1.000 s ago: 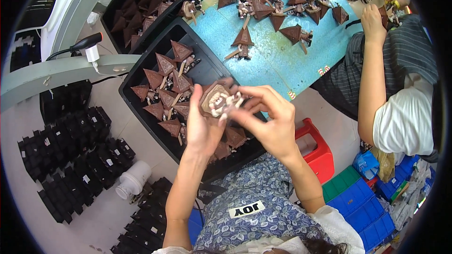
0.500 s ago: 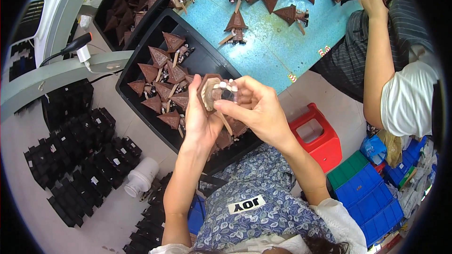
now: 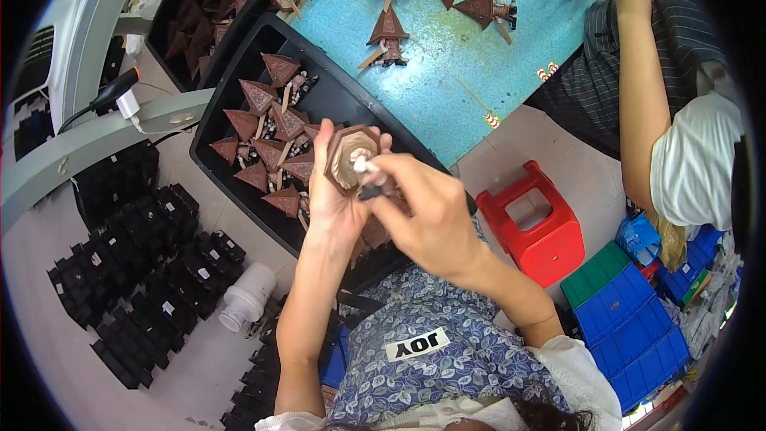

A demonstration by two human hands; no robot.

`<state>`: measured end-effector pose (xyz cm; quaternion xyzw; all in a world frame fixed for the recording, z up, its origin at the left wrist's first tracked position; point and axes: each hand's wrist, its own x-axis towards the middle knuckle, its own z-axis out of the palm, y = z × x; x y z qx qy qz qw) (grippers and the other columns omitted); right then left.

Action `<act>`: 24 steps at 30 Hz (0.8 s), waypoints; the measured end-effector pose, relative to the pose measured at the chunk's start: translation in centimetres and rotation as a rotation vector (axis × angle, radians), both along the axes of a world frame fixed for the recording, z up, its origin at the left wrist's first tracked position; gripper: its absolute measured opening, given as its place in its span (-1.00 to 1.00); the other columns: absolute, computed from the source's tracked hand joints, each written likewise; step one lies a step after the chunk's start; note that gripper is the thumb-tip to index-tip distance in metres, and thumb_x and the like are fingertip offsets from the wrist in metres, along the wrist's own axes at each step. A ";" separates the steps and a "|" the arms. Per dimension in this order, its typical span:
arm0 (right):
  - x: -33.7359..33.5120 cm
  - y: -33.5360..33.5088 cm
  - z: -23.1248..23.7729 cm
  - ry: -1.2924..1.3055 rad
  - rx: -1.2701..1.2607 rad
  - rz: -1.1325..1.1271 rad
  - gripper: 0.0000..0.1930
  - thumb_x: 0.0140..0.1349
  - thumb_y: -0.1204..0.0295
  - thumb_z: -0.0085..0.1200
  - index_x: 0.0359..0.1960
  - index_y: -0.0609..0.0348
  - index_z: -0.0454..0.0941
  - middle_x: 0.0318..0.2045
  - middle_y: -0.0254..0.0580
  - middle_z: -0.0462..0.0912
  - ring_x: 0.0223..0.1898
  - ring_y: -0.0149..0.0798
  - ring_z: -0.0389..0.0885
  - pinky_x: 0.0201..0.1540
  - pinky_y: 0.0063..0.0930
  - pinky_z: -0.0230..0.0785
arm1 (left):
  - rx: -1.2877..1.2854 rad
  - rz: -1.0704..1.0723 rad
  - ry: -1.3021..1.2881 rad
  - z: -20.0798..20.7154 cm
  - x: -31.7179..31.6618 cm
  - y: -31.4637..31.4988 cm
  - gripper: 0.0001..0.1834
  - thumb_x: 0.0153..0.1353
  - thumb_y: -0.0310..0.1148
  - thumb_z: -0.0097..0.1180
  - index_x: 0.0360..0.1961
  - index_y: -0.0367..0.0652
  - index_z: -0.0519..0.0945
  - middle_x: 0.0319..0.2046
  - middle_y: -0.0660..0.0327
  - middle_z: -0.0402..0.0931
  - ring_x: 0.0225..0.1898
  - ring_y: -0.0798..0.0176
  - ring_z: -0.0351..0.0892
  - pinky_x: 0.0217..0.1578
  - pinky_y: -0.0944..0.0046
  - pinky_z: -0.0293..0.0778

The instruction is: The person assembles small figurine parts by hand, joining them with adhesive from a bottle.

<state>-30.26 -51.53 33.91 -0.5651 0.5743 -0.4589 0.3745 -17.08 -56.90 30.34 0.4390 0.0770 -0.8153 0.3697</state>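
Above black tray [image 3: 239, 88], left hand [image 3: 335, 199] grips brown hexagonal piece [image 3: 349, 156]; right hand [image 3: 427, 211] touching.

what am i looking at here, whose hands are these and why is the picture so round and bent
The picture comes from a wide fisheye camera worn on a person's head, looking down, so straight edges curve near the rim. The two forearms rising from the bottom belong to that person. The left hand holds a brown six-sided cone piece with its hollow side up, and the right hand pinches a small part at its opening. Below lies a black tray with more brown cones, beside a blue table. The arm at upper right is a co-worker's.
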 end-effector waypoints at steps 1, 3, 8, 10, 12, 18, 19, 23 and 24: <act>0.6 0.3 -0.5 0.078 -0.052 0.014 -0.73 0.03 0.60 0.12 -0.18 0.29 0.44 -0.35 -0.06 0.51 -0.30 -0.02 0.57 -0.26 -0.26 0.47 | 0.018 0.003 0.108 -0.3 0.1 -0.1 -0.45 0.27 0.11 0.06 -0.32 -0.28 0.58 -0.32 0.09 0.61 -0.25 0.17 0.63 -0.38 0.28 0.62; 1.3 0.7 -0.4 0.161 -0.105 -0.040 -0.66 -0.05 0.60 0.17 -0.15 0.31 0.49 -0.33 -0.12 0.47 -0.30 -0.07 0.54 -0.29 -0.31 0.46 | 0.129 0.148 0.255 -0.6 -0.2 0.0 -0.50 0.27 0.08 0.09 -0.34 -0.24 0.58 -0.34 0.12 0.59 -0.24 0.18 0.62 -0.41 0.27 0.63; 2.7 1.1 -1.7 0.140 -0.055 -0.139 -0.64 -0.05 0.60 0.21 -0.13 0.28 0.50 -0.30 -0.10 0.47 -0.30 -0.06 0.55 -0.31 -0.29 0.45 | -0.149 0.098 0.026 -1.1 0.6 -0.8 -0.48 0.33 0.08 -0.01 -0.31 -0.26 0.56 -0.38 0.14 0.55 -0.35 0.23 0.59 -0.44 0.26 0.62; 3.1 0.5 -5.1 -0.012 0.099 -0.180 -0.67 0.10 0.54 0.19 -0.08 0.30 0.47 -0.24 0.03 0.55 -0.21 0.02 0.58 -0.23 -0.18 0.45 | -0.423 -0.086 -0.736 -3.1 0.7 -2.8 -0.41 0.40 0.09 -0.16 -0.28 -0.31 0.57 -0.38 0.13 0.58 -0.42 0.26 0.58 -0.42 0.28 0.54; 3.2 -0.3 -6.7 -0.064 0.142 -0.233 -0.68 0.11 0.53 0.19 -0.08 0.31 0.48 -0.21 0.07 0.59 -0.18 0.03 0.61 -0.17 -0.18 0.46 | -0.529 -0.233 -1.105 -5.8 2.7 -7.0 -0.38 0.44 0.06 -0.26 -0.32 -0.35 0.58 -0.46 0.02 0.61 -0.44 0.12 0.60 -0.36 0.19 0.48; -2.1 -7.5 -9.5 0.147 0.102 -0.409 -0.66 0.13 0.44 0.18 -0.09 0.36 0.48 -0.18 0.08 0.57 -0.21 0.00 0.58 -0.10 -0.21 0.40 | -0.802 -0.448 -1.977 -10.8 2.8 -9.2 -0.61 0.41 -0.17 -0.15 -0.29 -0.33 0.50 -0.37 -0.14 0.56 -0.25 -0.21 0.51 -0.14 -0.11 0.17; -3.0 -9.2 -11.4 0.185 0.122 -0.419 -0.54 0.08 0.34 0.25 -0.05 0.39 0.44 -0.14 0.14 0.51 -0.17 0.05 0.56 -0.04 -0.20 0.39 | -0.863 -0.351 -2.033 -12.0 2.4 -8.6 -0.66 0.39 -0.19 -0.12 -0.23 -0.31 0.48 -0.35 -0.09 0.55 -0.21 -0.15 0.49 -0.10 -0.09 0.14; -3.3 -13.8 -17.0 0.491 0.074 -0.368 -0.38 -0.02 0.22 0.33 -0.01 0.42 0.42 -0.16 0.15 0.49 -0.16 0.09 0.55 -0.04 -0.19 0.41 | -0.878 -0.218 -2.063 -12.0 1.6 -8.6 -0.63 0.33 -0.21 0.01 -0.01 -0.29 0.39 -0.18 -0.01 0.47 -0.04 -0.02 0.38 0.01 -0.05 0.08; -3.7 -14.3 -17.0 0.402 0.222 -0.301 -0.30 -0.07 0.19 0.35 0.04 0.42 0.40 -0.12 0.18 0.48 -0.15 0.09 0.55 -0.05 -0.18 0.42 | -0.871 -0.212 -2.064 -11.4 1.5 -8.2 -0.63 0.33 -0.21 0.01 -0.01 -0.29 0.39 -0.18 -0.01 0.47 -0.04 -0.02 0.38 0.01 -0.05 0.08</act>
